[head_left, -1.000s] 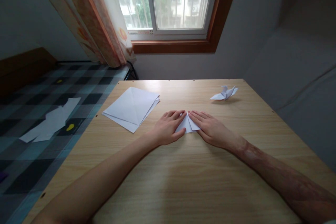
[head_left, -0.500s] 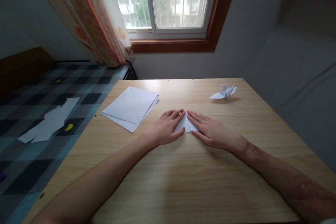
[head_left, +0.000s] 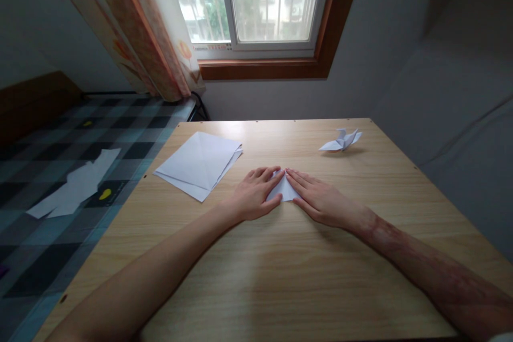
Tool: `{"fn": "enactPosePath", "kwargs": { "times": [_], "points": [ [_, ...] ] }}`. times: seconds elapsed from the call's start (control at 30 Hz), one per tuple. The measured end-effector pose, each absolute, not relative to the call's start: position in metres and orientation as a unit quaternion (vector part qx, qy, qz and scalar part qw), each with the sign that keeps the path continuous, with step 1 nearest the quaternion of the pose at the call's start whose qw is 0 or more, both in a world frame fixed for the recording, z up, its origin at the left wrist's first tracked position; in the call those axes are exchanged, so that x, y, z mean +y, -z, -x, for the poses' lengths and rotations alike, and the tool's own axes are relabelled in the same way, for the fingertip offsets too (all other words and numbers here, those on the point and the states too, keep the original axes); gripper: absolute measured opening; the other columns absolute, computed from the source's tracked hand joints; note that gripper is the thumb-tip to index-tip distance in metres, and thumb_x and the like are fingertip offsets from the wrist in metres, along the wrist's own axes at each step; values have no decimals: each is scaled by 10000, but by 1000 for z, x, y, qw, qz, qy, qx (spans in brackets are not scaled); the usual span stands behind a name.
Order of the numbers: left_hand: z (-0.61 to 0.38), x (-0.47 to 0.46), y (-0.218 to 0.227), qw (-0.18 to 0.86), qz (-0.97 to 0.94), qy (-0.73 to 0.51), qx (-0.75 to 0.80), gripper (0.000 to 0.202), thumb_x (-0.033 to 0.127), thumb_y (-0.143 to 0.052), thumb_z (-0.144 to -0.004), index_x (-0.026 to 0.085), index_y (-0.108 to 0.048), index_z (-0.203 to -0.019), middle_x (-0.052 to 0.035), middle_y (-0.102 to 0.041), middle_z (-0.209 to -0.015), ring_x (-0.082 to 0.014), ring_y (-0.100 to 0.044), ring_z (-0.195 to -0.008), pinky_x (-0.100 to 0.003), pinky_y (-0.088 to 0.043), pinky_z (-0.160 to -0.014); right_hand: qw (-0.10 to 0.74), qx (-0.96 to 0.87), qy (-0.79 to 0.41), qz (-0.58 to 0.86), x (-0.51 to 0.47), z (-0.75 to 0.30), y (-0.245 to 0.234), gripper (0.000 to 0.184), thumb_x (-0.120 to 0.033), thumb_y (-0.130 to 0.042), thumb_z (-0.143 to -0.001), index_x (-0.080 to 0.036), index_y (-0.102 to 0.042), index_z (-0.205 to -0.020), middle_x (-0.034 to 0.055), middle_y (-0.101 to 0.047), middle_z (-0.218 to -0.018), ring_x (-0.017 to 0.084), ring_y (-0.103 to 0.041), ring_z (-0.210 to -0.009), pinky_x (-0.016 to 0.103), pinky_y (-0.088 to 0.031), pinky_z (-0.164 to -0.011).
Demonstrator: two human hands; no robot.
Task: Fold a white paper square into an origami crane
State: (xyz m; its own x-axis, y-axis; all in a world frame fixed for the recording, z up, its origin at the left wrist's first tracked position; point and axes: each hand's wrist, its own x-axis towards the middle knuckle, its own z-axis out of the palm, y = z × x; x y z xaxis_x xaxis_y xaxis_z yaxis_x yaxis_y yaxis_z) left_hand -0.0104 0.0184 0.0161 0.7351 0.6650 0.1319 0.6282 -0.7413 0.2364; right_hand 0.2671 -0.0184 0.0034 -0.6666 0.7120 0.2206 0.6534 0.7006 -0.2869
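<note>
A small piece of folded white paper point(head_left: 285, 191) lies on the wooden table between my two hands, its visible part shaped like a triangle with the tip pointing away from me. My left hand point(head_left: 258, 192) rests flat over its left side, fingertips near the tip and thumb by the lower edge. On the right side, my right hand point(head_left: 318, 196) presses with outstretched fingers, its thumb also near the lower edge. Both hands are open, and they cover the paper's outer corners.
A stack of white paper sheets point(head_left: 199, 163) lies at the table's point(head_left: 256, 267) back left. A folded paper crane point(head_left: 342, 141) stands at the back right. White paper scraps point(head_left: 82, 184) lie on the checked bed point(head_left: 40, 267) to the left.
The slit that showed on the right part of the folded paper is gone from view, and its front now looks smooth. My hands have hardly moved.
</note>
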Motion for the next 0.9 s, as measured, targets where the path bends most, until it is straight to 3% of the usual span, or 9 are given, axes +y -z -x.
{"fn": "enactPosePath", "kwargs": {
  "times": [0.17,0.53,0.9],
  "points": [
    [10,18,-17,79,-928,-98,350,706,512,-491,-1102,222,-373,-1734,-159,-455,-1731,-371,-438,-1557,-556,-340,-1317,148,-911,-82,376,-18,-266,-3,681,-426,-416,-1179,-133,-278,-1778,189,-320,-1811,312,-330,-1693,538,-360,-1378],
    [11,20,-21,64,-934,-100,337,696,518,-525,-1088,207,-427,-1703,-177,-512,-1666,-377,-487,-1504,-545,-374,-1289,164,-907,-85,378,-15,-269,-17,648,-439,-542,-1137,-198,-435,-1728,158,-461,-1745,344,-476,-1615,570,-399,-1344],
    [12,21,-17,47,-935,-98,337,709,515,-521,-1085,202,-405,-1710,-165,-503,-1673,-357,-475,-1506,-520,-373,-1294,144,-915,-71,370,-14,-271,-21,682,-460,-537,-1138,-205,-383,-1750,160,-468,-1742,346,-481,-1611,588,-405,-1330]
  ]
}}
